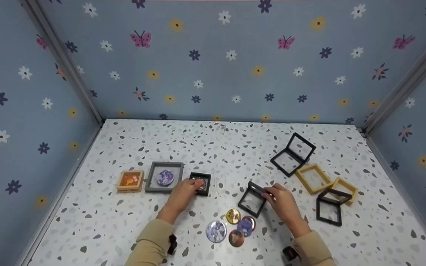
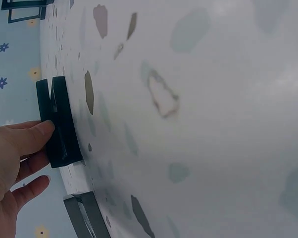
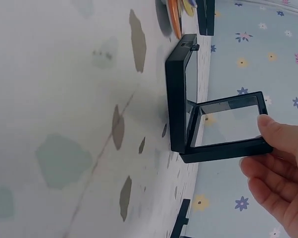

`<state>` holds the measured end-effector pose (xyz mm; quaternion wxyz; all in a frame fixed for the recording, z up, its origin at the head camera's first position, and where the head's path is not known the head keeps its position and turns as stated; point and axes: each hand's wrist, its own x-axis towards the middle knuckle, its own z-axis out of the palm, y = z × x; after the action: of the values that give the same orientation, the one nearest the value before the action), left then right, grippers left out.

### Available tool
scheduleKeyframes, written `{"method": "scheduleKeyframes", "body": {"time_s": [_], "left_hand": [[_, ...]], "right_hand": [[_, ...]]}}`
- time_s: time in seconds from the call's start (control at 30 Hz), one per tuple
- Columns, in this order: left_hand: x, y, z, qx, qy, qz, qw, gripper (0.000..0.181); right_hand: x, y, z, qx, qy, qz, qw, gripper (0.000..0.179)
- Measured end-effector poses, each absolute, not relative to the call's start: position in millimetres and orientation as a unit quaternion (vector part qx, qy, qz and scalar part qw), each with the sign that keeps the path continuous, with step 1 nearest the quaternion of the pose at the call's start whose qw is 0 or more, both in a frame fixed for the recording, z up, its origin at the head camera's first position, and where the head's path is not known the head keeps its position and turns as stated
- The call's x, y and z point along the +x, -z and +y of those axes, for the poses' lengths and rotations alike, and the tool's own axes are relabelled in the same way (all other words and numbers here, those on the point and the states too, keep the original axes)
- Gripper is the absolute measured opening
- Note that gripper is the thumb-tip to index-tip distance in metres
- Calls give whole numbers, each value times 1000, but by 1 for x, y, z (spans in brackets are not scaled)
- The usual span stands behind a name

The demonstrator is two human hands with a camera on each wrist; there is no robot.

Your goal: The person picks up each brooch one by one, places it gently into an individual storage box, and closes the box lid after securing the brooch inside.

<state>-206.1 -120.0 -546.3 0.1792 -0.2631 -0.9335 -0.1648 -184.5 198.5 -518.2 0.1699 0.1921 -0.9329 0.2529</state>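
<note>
My left hand (image 1: 181, 195) pinches a small black display frame (image 1: 208, 184), thumb on its near face in the left wrist view. A round button badge (image 1: 200, 181) shows inside, partly covered by the fingers. My right hand (image 1: 285, 205) holds the raised lid (image 1: 256, 187) of a larger black display frame (image 3: 176, 99) between thumb and fingers. That frame stands hinged open, its clear film bare. Just in front lie several loose button badges, among them a yellow one (image 1: 233, 216), a large purple-and-white one (image 1: 216, 231) and a brownish-orange one (image 1: 236, 238).
Left of my left hand, a grey frame (image 1: 149, 177) contains a purple badge (image 1: 165, 178), beside a tan frame (image 1: 119, 186) with an orange badge. Rightward lie two open black frames (image 1: 288, 171) (image 1: 329, 222) and yellow frame parts (image 1: 306, 184). Patterned walls (image 1: 213, 62) enclose the speckled table (image 1: 213, 147).
</note>
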Motion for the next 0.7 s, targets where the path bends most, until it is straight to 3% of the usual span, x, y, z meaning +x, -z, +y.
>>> {"method": "scheduleKeyframes", "body": {"time_s": [0.33,0.7], "left_hand": [[-204,546,-124,-255,165,-937,173,9],[-196,544,-120,-229,160,-942,188,26]], "right_hand": [[-182,520,193,191,-257,-933,163,15],[-181,521,194,193,-261,-929,178,17]]}}
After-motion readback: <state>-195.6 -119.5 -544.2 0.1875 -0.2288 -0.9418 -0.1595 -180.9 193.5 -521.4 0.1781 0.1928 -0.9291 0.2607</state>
